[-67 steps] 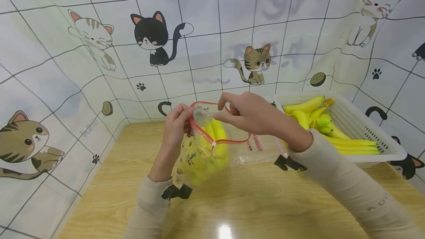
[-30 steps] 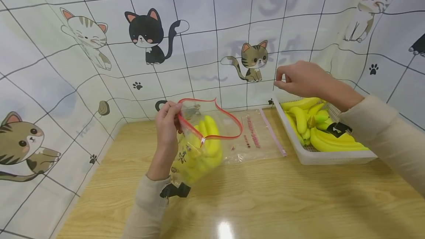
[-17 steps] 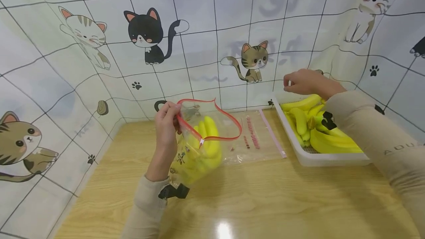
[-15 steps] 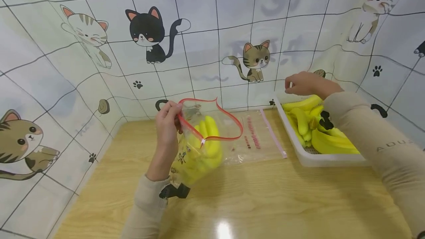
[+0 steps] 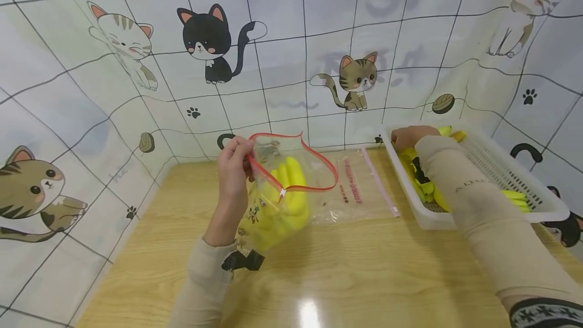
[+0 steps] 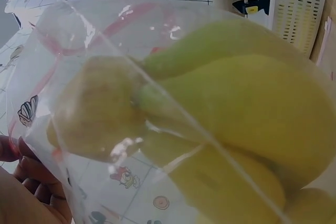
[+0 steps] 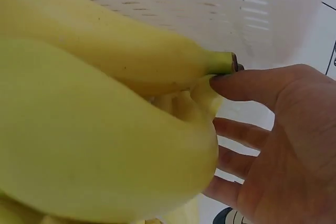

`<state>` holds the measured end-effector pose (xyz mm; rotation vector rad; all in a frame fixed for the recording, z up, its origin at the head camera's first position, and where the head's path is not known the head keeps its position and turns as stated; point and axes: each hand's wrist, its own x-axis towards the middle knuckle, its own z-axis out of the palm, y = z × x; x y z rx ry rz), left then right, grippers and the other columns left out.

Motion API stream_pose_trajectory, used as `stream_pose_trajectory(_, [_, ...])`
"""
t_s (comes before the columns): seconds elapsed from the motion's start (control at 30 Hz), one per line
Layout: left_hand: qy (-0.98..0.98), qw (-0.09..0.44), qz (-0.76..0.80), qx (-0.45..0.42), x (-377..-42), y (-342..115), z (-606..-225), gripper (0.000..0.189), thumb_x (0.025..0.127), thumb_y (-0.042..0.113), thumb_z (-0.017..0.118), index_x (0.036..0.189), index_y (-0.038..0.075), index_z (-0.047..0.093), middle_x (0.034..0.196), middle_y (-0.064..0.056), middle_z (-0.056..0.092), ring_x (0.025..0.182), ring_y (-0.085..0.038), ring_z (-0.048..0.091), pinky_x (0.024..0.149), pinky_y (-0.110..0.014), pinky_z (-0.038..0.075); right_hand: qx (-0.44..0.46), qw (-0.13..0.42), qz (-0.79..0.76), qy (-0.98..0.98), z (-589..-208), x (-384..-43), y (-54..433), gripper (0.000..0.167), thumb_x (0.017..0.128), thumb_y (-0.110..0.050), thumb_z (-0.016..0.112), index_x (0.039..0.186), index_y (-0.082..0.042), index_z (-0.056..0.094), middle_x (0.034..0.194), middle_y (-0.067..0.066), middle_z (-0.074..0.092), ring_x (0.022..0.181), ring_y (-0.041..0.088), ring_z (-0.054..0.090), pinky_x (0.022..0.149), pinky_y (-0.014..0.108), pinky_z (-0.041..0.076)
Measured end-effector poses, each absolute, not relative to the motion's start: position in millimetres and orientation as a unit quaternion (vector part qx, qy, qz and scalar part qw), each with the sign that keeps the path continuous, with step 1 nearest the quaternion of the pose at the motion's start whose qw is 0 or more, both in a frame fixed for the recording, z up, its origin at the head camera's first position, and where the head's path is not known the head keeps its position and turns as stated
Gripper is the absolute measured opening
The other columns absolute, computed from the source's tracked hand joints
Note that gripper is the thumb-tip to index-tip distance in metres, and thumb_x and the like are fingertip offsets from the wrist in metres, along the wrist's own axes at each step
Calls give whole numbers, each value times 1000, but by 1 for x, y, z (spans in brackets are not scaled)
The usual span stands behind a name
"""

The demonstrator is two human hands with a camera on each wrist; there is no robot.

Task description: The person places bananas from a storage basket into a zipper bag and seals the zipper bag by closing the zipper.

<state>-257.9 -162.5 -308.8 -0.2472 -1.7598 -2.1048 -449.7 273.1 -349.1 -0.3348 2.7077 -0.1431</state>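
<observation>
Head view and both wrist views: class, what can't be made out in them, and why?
Head view: how many bananas the white basket holds; the right sleeve covers part.
Head view: the red lettering on the flat bag; too small and blurred.
Left wrist view: the number of bagged bananas; the open bag hazes them, frame edges crop them.
Right wrist view: some fingertips of the right grip; hidden behind the near banana.
</observation>
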Motion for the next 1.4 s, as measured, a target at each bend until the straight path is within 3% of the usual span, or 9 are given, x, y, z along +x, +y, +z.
stream_pose_trajectory(0.17, [-632,186,-748,-86,-258,-163,-306,31,103,22,52,73,15,48,61,5,47,48,-11,37,46,-22,29,-103,184,-47,976,-358,-453,267,52,95,-10,43,147,-6,49,155,34,40,142,57,36,111,70,36])
stream_pose_trajectory(0.3, [-634,184,-747,-78,-257,-164,-306,31,103,23,51,73,15,48,61,4,47,49,-11,37,46,-22,29,-100,149,-53,982,-362,-458,268,40,92,-2,48,127,-5,65,134,30,59,117,47,55,92,58,48])
stream_pose_trajectory(0.4, [-634,187,-747,-74,-256,-165,-306,31,102,23,51,73,16,48,61,5,47,48,-11,37,47,-22,28,-103,132,-55,984,-365,-462,272,26,90,-3,55,110,-8,70,113,20,65,97,36,54,77,49,46])
stream_pose_trajectory(0.67, [-633,184,-748,-77,-257,-166,-306,31,102,23,52,72,16,47,60,5,46,48,-11,37,46,-22,27,-123,69,-69,988,-359,-457,286,18,98,-12,60,109,-6,73,103,17,69,84,30,58,72,46,48])
stream_pose_trajectory(0.9, [-633,190,-747,-77,-257,-168,-307,30,102,22,52,73,16,47,60,5,45,49,-10,37,46,-22,28,-136,28,-56,989,-329,-452,289,21,104,-17,54,95,-6,70,72,8,63,65,23,59,60,39,41])
stream_pose_trajectory(1.07, [-632,190,-747,-77,-257,-167,-306,30,102,22,52,73,16,47,60,5,45,48,-10,37,46,-22,28,-135,-19,-11,991,-298,-440,286,17,102,-11,54,90,-4,63,64,3,44,59,18,39,58,38,34])
stream_pose_trajectory(1.13, [-632,188,-748,-74,-257,-167,-306,30,102,22,52,72,16,47,59,5,45,48,-10,37,46,-22,27,-134,-32,-7,990,-290,-437,286,18,101,-8,52,86,-2,61,64,3,41,58,17,32,57,36,32])
stream_pose_trajectory(1.23, [-631,187,-749,-72,-256,-167,-306,30,101,21,52,72,16,47,59,5,44,47,-10,36,46,-22,27,-134,-49,-14,990,-280,-432,286,21,100,-4,51,88,6,66,68,14,57,56,19,38,55,36,39])
stream_pose_trajectory(1.4, [-636,185,-745,-75,-255,-167,-306,30,101,22,52,73,16,48,60,5,46,48,-10,37,46,-22,27,-139,-90,-24,986,-259,-425,286,24,99,-1,51,111,14,66,105,33,69,78,36,63,76,53,54])
